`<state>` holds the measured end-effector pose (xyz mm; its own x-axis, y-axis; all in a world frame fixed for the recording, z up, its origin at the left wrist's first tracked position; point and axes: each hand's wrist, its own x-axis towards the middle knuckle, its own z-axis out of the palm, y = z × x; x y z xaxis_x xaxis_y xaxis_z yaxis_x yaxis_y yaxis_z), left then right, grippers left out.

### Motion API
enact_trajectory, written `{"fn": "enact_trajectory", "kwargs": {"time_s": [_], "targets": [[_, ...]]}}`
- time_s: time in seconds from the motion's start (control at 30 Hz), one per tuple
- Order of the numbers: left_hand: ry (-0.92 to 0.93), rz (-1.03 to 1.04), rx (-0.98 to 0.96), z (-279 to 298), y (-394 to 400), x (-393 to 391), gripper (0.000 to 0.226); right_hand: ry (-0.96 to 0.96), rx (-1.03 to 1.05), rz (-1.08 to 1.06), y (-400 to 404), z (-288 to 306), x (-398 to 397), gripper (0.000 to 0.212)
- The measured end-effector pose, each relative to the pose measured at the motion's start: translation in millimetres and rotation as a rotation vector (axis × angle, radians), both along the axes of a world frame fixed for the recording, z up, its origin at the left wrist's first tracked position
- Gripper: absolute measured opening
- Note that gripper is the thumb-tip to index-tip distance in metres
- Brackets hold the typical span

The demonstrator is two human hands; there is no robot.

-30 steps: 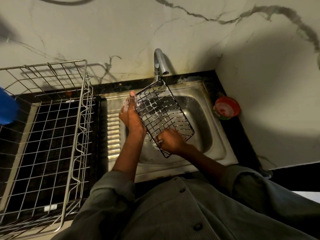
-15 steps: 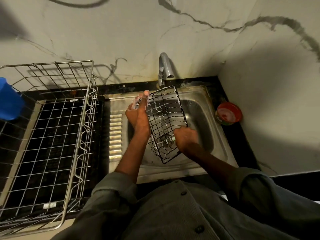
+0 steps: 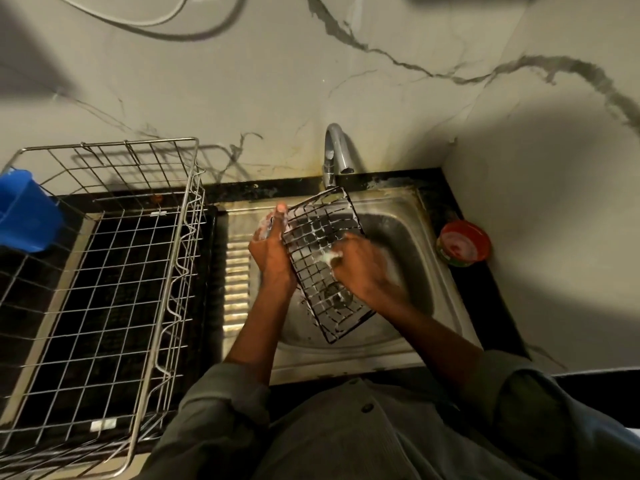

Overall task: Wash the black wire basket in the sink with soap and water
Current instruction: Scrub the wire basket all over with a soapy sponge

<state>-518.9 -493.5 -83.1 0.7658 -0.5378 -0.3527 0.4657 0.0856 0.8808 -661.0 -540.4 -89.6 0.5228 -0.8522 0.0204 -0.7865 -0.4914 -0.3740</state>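
- Surface: black stone counter (image 3: 498, 299) in a corner, with a stainless steel sink (image 3: 446, 282) set into it; ribbed drainboard on the sink's left side.
- Walls: pale marble-look panels with dark veins (image 3: 381, 81), back and right. A light cable loops across the top of the back wall.
- One curved chrome tap (image 3: 335, 150) at the back edge of the sink. Can't tell if water is running.
- One black wire basket (image 3: 323, 268), rectangular grid, held tilted over the sink bowl: far end up near the tap, near end low toward the person. White suds on its wires.
- Left hand (image 3: 272, 249) grips the basket's left edge, thumb laid along the rim pointing toward the wall, foam around the fingers (the fingers themselves are mostly hidden behind the basket).
- Right hand (image 3: 363, 266) is on the basket's grid, motion-blurred, fingers curled with white lather at the fingertips. Can't tell whether it holds a scrubber or just presses bare.
- One large silver wire dish rack (image 3: 138, 271), on the counter left of the sink.
- One blue plastic container (image 3: 24, 209) at the rack's far left corner, partly cut off by the frame.
- One small round red tub (image 3: 464, 242) on the counter just right of the sink, against the right wall.
- Two grey-green sleeves, rolled up past the wrists.
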Motion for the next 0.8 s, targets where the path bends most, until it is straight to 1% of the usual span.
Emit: {"fn": "enact_trajectory", "kwargs": {"time_s": [0.07, 0.1, 0.17, 0.23, 0.3, 0.33, 0.4, 0.47, 0.53, 0.63, 0.73, 0.8], "targets": [[-0.006, -0.06, -0.007, -3, -1, -4, 0.04, -0.095, -0.056, 0.011, -6, 3, 23, 0.022], [-0.004, -0.083, -0.012, -1, -1, -6, 0.041, -0.115, -0.068, 0.012, -7, 5, 31, 0.023], [0.012, -0.094, -0.007, 3, -1, -7, 0.055, -0.113, -0.057, 0.076, -3, 3, 33, 0.025], [0.031, -0.056, -0.011, 5, -1, -5, 0.071, -0.065, -0.017, 0.237, 11, -8, 19, 0.027], [0.081, -0.022, -0.028, -1, 0, 0, 0.088, 0.025, 0.056, 0.342, 23, -19, 0, 0.021], [0.107, -0.017, -0.027, -4, 1, 1, 0.092, 0.032, 0.081, 0.335, 23, -21, -5, 0.017], [0.14, -0.057, -0.017, -10, 2, 2, 0.094, -0.089, 0.075, 0.229, 14, -19, 3, 0.02], [0.124, -0.122, 0.01, -10, 1, -5, 0.09, -0.234, 0.014, 0.103, 0, -8, 25, 0.028], [0.083, -0.172, 0.017, -4, 0, -15, 0.087, -0.296, -0.013, 0.064, -8, 3, 45, 0.028], [0.044, -0.192, 0.03, 0, -4, -21, 0.089, -0.231, 0.044, 0.119, -2, -1, 38, 0.023], [0.07, -0.139, 0.011, -3, -4, -15, 0.094, -0.062, 0.119, 0.211, 18, -24, 0, 0.008], [0.082, -0.088, 0.02, -6, -3, -11, 0.092, 0.019, 0.179, 0.21, 26, -34, -20, 0.01]]}}
